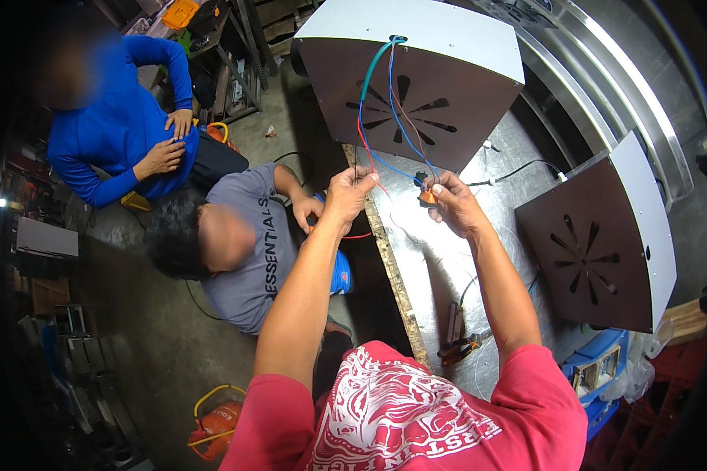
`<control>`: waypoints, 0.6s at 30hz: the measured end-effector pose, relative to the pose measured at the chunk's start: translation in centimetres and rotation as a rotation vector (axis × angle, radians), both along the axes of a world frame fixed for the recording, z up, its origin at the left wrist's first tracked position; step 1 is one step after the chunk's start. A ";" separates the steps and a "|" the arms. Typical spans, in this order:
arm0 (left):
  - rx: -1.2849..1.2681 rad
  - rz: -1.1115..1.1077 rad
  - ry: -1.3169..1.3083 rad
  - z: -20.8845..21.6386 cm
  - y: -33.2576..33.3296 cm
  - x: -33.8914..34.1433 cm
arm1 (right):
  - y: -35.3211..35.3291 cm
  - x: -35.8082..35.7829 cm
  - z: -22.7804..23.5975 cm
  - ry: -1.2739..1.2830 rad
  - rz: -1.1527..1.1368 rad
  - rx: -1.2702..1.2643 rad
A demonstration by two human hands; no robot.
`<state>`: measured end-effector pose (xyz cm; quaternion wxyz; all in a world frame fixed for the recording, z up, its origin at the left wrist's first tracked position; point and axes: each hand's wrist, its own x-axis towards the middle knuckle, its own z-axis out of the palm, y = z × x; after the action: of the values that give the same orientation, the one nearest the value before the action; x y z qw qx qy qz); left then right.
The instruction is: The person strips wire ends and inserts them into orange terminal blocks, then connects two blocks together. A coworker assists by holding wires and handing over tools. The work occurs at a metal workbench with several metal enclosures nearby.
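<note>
The left hand (349,196) is closed in a pinch, thumb against fingers, on a thin red wire (361,135) whose loose end runs past the fingertips toward 4 o'clock. The right hand (457,206), at 3 o'clock from the left and a little apart from it, grips a small orange-and-black part (428,196) between thumb and fingers. Blue wires (398,169) run down to that part.

With the dial centred between the 2 hands, a large cabinet (330,86) stands at 12 o'clock, its brown panel cut with a starburst of slots. From a hole in its white face come the wires, some of them in a green sleeve (375,71). A smaller, similar cabinet (542,224) sits between 3 and 4 o'clock, tilted in view. Both stand on a shiny metal table (499,224). Curved steel rails (653,102) lie at 2 o'clock. Pliers (459,350) rest on the table at 5 o'clock; a blue container (597,359) is at 4.

Between 8 and 9 o'clock is a person in a grey T-shirt (247,259); farther out, between 9 and 10, a person in a blue top (114,129). At 7, on the floor (145,314), is an orange tank (218,428).
</note>
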<state>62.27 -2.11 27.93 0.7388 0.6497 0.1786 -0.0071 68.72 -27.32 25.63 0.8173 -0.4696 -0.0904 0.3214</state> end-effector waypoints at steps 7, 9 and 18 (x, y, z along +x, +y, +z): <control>0.097 0.000 0.029 0.4 -0.1 0.0 | -0.1 0.0 0.0 0.006 0.020 -0.003; 0.088 0.011 0.038 0.6 -0.3 -0.1 | -0.2 0.1 0.1 0.009 0.033 -0.010; -0.006 -0.010 0.025 0.3 -0.7 0.0 | -0.2 0.1 0.1 0.032 0.005 -0.006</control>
<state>62.26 -2.77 28.20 0.7386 0.6482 0.1845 -0.0193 68.80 -27.49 25.74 0.8165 -0.4665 -0.0774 0.3311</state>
